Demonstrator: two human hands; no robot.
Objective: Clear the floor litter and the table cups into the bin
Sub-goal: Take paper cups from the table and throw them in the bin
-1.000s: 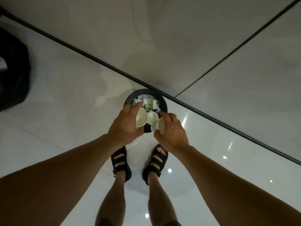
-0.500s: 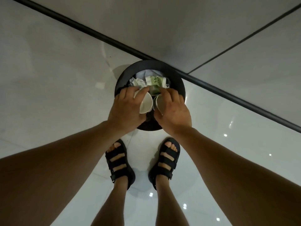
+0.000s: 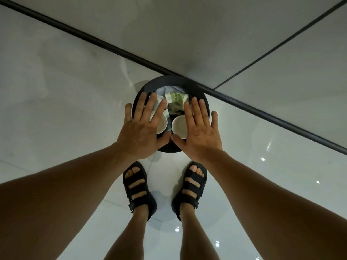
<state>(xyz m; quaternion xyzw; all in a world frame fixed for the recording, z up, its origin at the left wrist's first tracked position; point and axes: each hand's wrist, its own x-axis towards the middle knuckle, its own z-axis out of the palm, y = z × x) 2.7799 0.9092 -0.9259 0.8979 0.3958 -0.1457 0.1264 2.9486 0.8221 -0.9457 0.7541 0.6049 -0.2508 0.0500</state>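
**A:** ok so what's the deal with the hands?

**B:** both flat and wide open, palms down, over the bin (image 3: 203,102). Left hand (image 3: 139,134) has its fingers fanned out above the left side of the opening, right hand (image 3: 200,135) the same on the right side. Thumbs point inward and nearly meet over the near rim. Neither one is gripping anything.

**A:** and the cups?

**B:** inside the bin. Left cup (image 3: 163,123) peeks out from under the left fingers, right cup (image 3: 178,126) sits just beside it, half covered by the right hand. Both are white with the open mouth facing up. Can't tell if the fingers actually touch them or just hang above.

**A:** anything else in there?

**B:** crumpled litter (image 3: 175,99) behind the cups, some white, some green patterned, plus a pale bluish bit at the far edge.

**A:** where's the bin itself?

**B:** on the glossy white floor (image 3: 56,91), right against the dark strip (image 3: 105,46) at the foot of the wall. Person's sandals (image 3: 139,192) are planted just in front of it.
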